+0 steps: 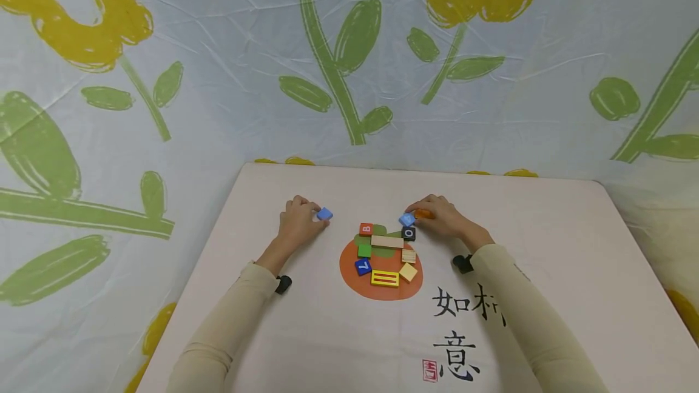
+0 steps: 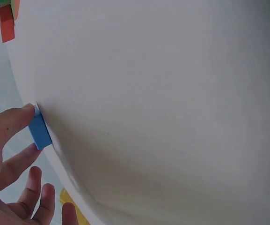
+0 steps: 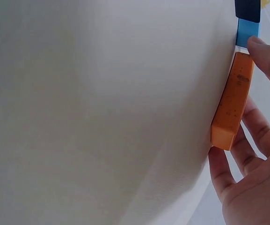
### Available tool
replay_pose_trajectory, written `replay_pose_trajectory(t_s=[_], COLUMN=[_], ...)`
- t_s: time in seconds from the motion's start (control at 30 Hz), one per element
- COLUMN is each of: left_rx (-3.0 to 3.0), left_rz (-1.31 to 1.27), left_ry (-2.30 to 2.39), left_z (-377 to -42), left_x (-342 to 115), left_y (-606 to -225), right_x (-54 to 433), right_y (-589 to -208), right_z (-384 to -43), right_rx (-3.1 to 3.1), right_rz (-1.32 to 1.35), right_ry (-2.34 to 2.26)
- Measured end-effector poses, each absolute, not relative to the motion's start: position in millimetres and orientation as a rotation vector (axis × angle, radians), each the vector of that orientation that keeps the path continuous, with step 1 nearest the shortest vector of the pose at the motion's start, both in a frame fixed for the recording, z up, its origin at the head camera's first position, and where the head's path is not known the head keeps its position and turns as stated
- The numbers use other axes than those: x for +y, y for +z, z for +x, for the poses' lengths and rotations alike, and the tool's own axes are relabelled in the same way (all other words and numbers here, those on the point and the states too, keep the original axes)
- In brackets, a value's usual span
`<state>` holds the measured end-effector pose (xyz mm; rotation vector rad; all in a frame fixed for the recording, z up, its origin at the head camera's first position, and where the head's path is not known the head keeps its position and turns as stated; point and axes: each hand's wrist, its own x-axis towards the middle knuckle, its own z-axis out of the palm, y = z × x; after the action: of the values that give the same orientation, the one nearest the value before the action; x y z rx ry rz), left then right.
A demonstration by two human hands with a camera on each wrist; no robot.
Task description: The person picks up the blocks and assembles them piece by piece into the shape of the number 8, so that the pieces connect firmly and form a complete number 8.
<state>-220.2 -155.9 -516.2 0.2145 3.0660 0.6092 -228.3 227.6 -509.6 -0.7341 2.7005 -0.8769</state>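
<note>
Between thumb and forefinger, my left hand (image 1: pixel 299 223) pinches a light blue block (image 1: pixel 324 214) low over the table at the left; its other fingers are spread in the left wrist view. My right hand (image 1: pixel 443 217) has its thumb and forefinger at another light blue block (image 1: pixel 406 219), which sits against a black block marked O (image 1: pixel 408 233). Under that hand lies an orange block (image 3: pixel 230 101), with fingers along its far side and a fingertip at its end. A ring of blocks includes a red B block (image 1: pixel 366 229) and a long plain wooden block (image 1: pixel 388 242).
The ring overlaps an orange fruit printed on the tabletop (image 1: pixel 349 275). It also has a green block (image 1: pixel 364 251), a dark blue 7 block (image 1: pixel 363 267), a yellow red-striped block (image 1: pixel 384 278) and two pale wooden blocks (image 1: pixel 408 272). A flowered cloth (image 1: pixel 218 77) hangs behind.
</note>
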Motion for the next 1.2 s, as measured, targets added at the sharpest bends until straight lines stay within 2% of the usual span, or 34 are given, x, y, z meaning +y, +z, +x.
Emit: replay_pose_trajectory(t_s=[0.4,0.83,1.2], left_rx=[3.044,2.865,2.784], left_rz=[0.38,0.592,0.704], left_ry=[0.677,0.526,0.518], left_z=[-230.1,-254.1,-260.8], left_x=[-147.3,-120.8,-97.4], left_y=[-509.3,-506.1,-509.1], right_x=[227.9,227.6,229.0], right_y=[-511.0,-513.6,-514.2], right_z=[-229.7,-230.9,-229.3], right_rx=[2.693,2.697,2.698], right_rz=[-0.718,-0.715,-0.718], right_ry=[-0.903,-0.892,-0.905])
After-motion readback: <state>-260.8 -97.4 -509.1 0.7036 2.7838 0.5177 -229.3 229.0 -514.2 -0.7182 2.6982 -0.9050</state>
